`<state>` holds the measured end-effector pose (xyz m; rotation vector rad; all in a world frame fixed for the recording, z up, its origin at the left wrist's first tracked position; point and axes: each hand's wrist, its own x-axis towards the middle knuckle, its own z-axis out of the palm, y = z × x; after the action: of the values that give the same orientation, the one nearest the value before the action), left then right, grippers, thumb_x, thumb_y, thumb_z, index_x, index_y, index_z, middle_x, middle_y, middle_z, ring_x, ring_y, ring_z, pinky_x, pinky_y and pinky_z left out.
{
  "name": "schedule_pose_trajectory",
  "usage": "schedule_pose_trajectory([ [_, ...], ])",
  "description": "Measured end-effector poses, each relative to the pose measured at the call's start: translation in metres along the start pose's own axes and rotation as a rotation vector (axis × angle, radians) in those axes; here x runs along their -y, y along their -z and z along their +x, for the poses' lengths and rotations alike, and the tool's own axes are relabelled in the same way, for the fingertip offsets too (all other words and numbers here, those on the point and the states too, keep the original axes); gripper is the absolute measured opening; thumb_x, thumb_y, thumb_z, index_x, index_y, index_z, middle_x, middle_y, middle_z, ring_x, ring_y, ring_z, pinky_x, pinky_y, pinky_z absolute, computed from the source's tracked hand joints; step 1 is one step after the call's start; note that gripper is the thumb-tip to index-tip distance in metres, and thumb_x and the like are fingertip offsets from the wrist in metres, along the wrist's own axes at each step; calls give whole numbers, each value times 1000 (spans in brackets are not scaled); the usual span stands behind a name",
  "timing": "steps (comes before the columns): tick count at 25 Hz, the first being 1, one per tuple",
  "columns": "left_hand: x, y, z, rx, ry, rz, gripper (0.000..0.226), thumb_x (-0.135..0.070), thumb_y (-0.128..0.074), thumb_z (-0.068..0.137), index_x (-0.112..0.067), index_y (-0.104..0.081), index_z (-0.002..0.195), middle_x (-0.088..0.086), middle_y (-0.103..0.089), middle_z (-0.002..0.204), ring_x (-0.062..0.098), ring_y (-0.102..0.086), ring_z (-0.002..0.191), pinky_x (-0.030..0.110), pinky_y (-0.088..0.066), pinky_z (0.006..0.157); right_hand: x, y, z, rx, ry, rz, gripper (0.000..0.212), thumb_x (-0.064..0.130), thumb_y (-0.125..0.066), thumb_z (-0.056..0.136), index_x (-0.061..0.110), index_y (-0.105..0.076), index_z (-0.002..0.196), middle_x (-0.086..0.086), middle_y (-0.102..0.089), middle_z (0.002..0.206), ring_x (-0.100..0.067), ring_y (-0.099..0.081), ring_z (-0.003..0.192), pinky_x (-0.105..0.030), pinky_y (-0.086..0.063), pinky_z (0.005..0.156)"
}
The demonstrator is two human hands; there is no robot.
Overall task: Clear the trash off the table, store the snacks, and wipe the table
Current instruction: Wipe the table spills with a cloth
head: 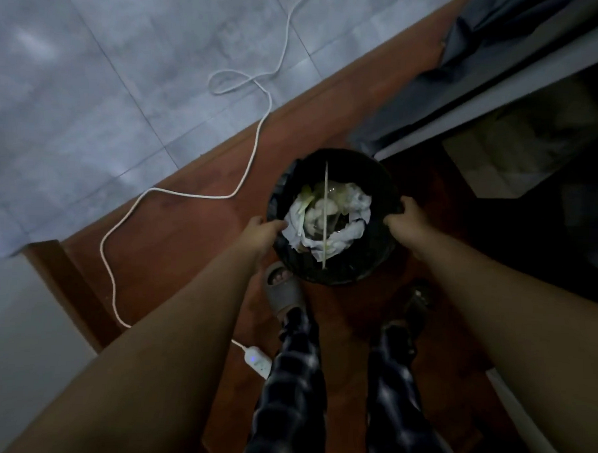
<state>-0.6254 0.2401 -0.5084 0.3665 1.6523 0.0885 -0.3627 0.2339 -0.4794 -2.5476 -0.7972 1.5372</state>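
the black bin liner (pixel 386 237) is pinched at opposite rim edges by the left hand (pixel 261 230) and right hand (pixel 406 215); if lifted, the long skewer (pixel 325 210) could pierce it and tissues (pixel 346 208) be spilled.

Both hands, left (pixel 264 229), right (pixel 405 215), gripping black bin liner (pixel 343 272), tissues (pixel 355 208) inside

A single head-worn wide-angle view looks steeply down from standing height. The trash bin (pixel 335 217) sits mid-frame on the floor, forearms reach in from the near edge, feet below.
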Motion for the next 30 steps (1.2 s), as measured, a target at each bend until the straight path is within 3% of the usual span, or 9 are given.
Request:
schedule_pose_trajectory([
  [3, 3, -8, 18, 31, 13, -45, 39, -22, -61, 88, -7, -55, 124, 10, -63, 123, 21, -64, 95, 31, -50, 67, -5, -1, 8, 33, -55, 36, 49, 16, -53, 91, 7, -39, 137, -18, -48, 135, -33, -48, 120, -30, -36, 83],
  [6, 2, -10, 23, 2, 39, -40, 46, -22, -61, 87, -6, -51, 129, 13, -60, 128, 30, -61, 107, 43, -54, 88, -7, -1, 14, 56, -109, 128, 54, 21, -52, 90, 11, -34, 140, -16, -46, 137, -31, -50, 116, -34, -40, 84],
  [9, 3, -6, 17, -27, 21, -23, 46, -18, -61, 86, -6, -51, 129, 14, -61, 125, 29, -61, 106, 38, -52, 78, -7, 0, 10, 75, -145, 210, 55, 15, -50, 88, 13, -34, 141, -14, -48, 134, -22, -50, 94, -34, -41, 75],
  [11, 0, -1, 7, -50, -31, 1, 32, -12, -59, 86, -4, -57, 117, 17, -64, 118, 30, -63, 99, 37, -51, 75, -5, 4, 3, 92, -148, 222, 59, 11, -50, 86, 16, -34, 142, -12, -49, 131, -20, -48, 93, -33, -39, 73],
  [13, -2, 5, -9, -76, -102, 37, 19, -8, -60, 85, 1, -62, 101, 24, -66, 110, 34, -65, 94, 45, -52, 79, 0, 10, -7, 87, -122, 232, 56, 10, -51, 85, 16, -37, 140, -9, -51, 122, -16, -50, 86, -29, -39, 65],
  [16, -7, 18, -48, -193, -185, 77, 27, -15, -66, 81, 2, -50, 96, 21, -60, 99, 33, -62, 90, 50, -53, 81, 13, 22, -35, 41, -35, 250, 50, 8, -50, 87, 15, -43, 136, 0, -49, 108, -9, -48, 79, -24, -36, 56],
  [20, -19, 36, -119, -330, -224, 65, 34, -25, -71, 77, -13, -39, 79, 12, -50, 80, 23, -52, 77, 40, -46, 69, 37, 51, -95, -15, 110, 196, 46, 13, -51, 87, 20, -47, 132, 6, -49, 104, -5, -48, 79, -26, -41, 65],
  [25, -27, 68, -209, -286, -182, 77, 30, -31, -69, 76, -8, -50, 78, 16, -61, 84, 29, -62, 79, 48, -54, 73, 77, 98, -192, -42, 256, 150, 42, 14, -52, 86, 24, -53, 127, 9, -53, 96, -8, -54, 82, -29, -45, 71],
  [30, -13, 78, -281, -195, -144, 76, 2, -8, -59, 74, -7, -58, 75, 20, -60, 78, 30, -57, 69, 39, -46, 62, 107, 143, -273, 53, 332, 120, 31, 13, -52, 85, 24, -55, 114, -1, -59, 104, -20, -58, 91, -37, -51, 78],
])
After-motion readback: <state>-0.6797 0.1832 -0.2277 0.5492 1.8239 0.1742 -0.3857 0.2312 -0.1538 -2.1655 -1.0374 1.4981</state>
